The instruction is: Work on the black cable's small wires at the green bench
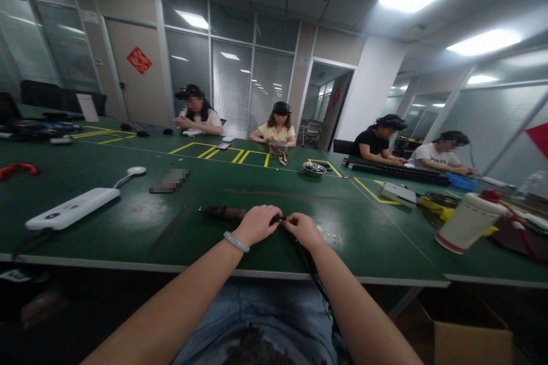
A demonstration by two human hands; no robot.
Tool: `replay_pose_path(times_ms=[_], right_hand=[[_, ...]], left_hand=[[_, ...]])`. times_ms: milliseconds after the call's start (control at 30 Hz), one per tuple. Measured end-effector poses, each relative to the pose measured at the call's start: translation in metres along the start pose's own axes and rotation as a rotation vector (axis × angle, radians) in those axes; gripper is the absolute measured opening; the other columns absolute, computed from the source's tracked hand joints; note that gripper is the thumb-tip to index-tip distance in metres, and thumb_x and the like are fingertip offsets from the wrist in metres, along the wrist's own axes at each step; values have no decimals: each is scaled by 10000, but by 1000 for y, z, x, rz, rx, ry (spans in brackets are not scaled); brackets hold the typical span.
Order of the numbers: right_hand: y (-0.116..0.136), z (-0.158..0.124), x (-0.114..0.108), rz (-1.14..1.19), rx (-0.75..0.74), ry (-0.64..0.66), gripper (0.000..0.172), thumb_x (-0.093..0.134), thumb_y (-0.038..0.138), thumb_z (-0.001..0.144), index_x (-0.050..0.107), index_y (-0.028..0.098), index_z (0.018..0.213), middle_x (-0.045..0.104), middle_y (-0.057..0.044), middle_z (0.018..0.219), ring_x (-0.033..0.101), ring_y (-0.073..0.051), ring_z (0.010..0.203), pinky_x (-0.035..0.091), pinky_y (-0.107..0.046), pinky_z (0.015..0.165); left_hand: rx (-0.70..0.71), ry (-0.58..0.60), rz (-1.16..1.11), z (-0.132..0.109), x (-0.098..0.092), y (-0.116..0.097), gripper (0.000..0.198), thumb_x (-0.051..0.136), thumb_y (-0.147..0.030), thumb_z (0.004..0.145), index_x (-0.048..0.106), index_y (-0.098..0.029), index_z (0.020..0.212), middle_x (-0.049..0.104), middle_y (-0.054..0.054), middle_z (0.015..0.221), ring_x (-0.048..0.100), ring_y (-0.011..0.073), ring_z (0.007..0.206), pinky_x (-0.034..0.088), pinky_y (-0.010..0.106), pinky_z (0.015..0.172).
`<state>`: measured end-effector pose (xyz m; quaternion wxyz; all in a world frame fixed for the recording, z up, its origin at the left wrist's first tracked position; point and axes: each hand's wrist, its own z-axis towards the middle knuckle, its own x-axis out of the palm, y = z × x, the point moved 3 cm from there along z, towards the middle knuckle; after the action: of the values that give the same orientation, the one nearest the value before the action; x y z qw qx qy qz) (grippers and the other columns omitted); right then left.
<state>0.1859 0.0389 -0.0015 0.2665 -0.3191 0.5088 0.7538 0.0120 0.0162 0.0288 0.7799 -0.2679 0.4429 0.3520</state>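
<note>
A dark electric screwdriver (pixel 222 213) lies on the green table in front of me, its metal tip pointing left. My left hand (pixel 260 222), with a pale bangle at the wrist, is closed around its rear end. Close against it, my right hand (pixel 302 229) pinches the end of a black cable (pixel 311 265) where it meets the tool. A small brassy spot shows between the fingertips, too small to make out. From my right hand the cable runs down over the table edge beside my forearm.
Left on the green table (pixel 201 251) are a white power strip (pixel 75 207) and a phone (pixel 170 181). A metal bowl (pixel 314 169) stands ahead. At right are a white tumbler (pixel 470 222) and a white box (pixel 399 194). Several people sit across; a cardboard box (pixel 471 342) is below right.
</note>
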Motion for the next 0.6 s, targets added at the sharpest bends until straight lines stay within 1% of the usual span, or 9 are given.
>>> replay_pose_path(times_ms=[133, 233, 300, 367, 433, 500, 600], right_hand=[[4, -1, -3, -59, -65, -101, 209, 657, 404, 781, 690, 202, 740, 590, -45, 913, 579, -155, 804, 444, -270, 747], [6, 1, -3, -43, -73, -120, 198, 667, 387, 773, 694, 193, 739, 552, -68, 1041, 576, -169, 913, 443, -284, 829], [8, 3, -2, -32, -91, -108, 174, 662, 347, 779, 683, 184, 722, 553, -76, 1113, 567, -180, 988, 423, -289, 879], [9, 5, -1, -37, -103, -65, 143, 645, 313, 792, 671, 184, 735, 594, -68, 1087, 573, -179, 977, 416, -287, 875], [10, 7, 0, -63, -96, -15, 118, 632, 300, 803, 667, 192, 774, 641, -51, 966, 585, -173, 898, 417, -281, 823], [11, 7, 0, -88, -91, 6, 112, 623, 302, 811, 666, 199, 804, 651, -39, 878, 583, -170, 836, 410, -274, 773], [13, 6, -2, -95, -126, 4, 114, 614, 301, 819, 667, 200, 831, 648, -38, 889, 575, -169, 839, 399, -266, 757]], left_hand=[[-1, -3, 0, 0, 1, 0, 214, 561, -301, 858, 580, -232, 1060, 641, 37, 1008, 588, 192, 940, 430, 317, 838], [4, -8, 9, 0, 2, 0, 223, 578, -292, 846, 583, -227, 1060, 639, 42, 1005, 586, 197, 956, 423, 327, 869], [20, -8, 6, 0, 2, 0, 209, 579, -292, 846, 591, -226, 1043, 636, 44, 1005, 584, 197, 964, 418, 331, 886], [31, 0, -2, 0, 2, 0, 188, 570, -300, 853, 598, -226, 1024, 634, 43, 1006, 584, 194, 961, 420, 326, 882], [31, 11, -11, 0, 2, 1, 172, 560, -302, 861, 600, -229, 1011, 632, 40, 1006, 585, 189, 950, 427, 318, 857], [25, 16, -18, 0, 2, 1, 159, 553, -291, 865, 601, -234, 1005, 632, 36, 1004, 584, 187, 942, 429, 311, 838], [14, 15, -20, 1, 1, 1, 146, 552, -272, 862, 600, -237, 996, 633, 33, 990, 580, 187, 938, 426, 308, 834]])
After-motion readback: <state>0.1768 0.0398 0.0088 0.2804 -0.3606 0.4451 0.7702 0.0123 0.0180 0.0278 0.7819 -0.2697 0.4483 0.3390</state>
